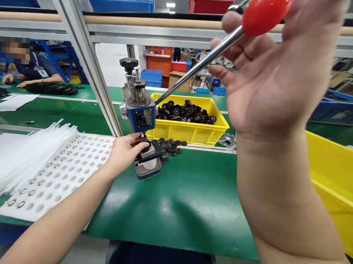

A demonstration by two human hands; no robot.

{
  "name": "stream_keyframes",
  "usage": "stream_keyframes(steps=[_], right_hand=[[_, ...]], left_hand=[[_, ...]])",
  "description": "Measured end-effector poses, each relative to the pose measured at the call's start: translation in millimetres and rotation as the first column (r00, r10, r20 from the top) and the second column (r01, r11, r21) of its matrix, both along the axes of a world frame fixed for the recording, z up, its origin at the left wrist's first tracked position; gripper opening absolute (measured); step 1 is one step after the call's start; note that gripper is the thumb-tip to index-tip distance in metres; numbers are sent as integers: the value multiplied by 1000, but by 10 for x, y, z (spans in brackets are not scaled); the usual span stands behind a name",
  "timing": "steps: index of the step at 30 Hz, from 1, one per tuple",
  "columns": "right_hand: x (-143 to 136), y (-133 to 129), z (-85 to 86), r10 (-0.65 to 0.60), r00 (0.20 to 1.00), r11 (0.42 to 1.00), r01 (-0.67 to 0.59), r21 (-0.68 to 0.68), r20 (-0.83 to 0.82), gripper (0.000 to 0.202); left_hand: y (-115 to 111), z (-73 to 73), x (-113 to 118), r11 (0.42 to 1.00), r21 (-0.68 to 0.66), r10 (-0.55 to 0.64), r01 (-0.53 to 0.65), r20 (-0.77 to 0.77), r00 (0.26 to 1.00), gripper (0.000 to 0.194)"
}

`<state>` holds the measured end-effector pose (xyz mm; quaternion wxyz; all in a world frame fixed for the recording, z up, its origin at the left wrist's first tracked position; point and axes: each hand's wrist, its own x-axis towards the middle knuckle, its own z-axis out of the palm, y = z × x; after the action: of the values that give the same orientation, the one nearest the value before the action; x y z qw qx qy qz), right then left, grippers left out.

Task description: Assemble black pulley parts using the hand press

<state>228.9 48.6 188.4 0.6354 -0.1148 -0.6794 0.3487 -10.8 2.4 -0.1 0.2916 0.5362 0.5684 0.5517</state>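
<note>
A blue hand press (141, 118) with a black top knob stands on the green bench. My left hand (127, 151) reaches to its lower fixture (148, 151), thumb and fingers closed on a small black round part (143, 138) under the ram. The steel lever (203, 64) slants up to the right and ends in a red knob (263, 14). My right hand (266, 73) is raised at this knob, palm towards me, fingers apart and not wrapped round it. Whether its thumb touches the knob is unclear. Loose black parts (172, 147) lie beside the fixture.
A yellow bin (185, 132) of black parts stands behind the press; another yellow bin (335, 177) is at right. On the left lie a white holed tray (69, 177) with several metal rings and white strips (34, 155). A metal post (88, 59) rises nearby. A co-worker (38, 68) sits beyond.
</note>
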Motion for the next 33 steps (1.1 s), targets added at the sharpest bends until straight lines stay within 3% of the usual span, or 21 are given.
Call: stream_keyframes(steps=[3,10,18,26,30,33], right_hand=[[-42,-50,74,38,999,999,-38,2,-9,63],[42,-283,-466,-128,979,986,142,83,-160,19],[227,-437,-831,-225,974,972,227,64,-35,21],[127,-388,-1269,-248,948,944,283,170,-201,20],[100,-405,-1379,-363,908,909,394,136,-208,21],[113,-421,-1471,-403,892,889,435,145,-204,21]], left_hand=[[11,-14,-13,1000,10,0,1,-34,999,38],[13,5,-10,1000,8,-1,1,-30,1000,38],[-14,46,50,999,4,36,-36,-52,998,38],[-19,34,64,999,4,40,-39,-58,998,37],[-27,32,80,998,-5,55,-55,-32,998,37],[-34,25,76,996,27,92,-89,-110,990,33]])
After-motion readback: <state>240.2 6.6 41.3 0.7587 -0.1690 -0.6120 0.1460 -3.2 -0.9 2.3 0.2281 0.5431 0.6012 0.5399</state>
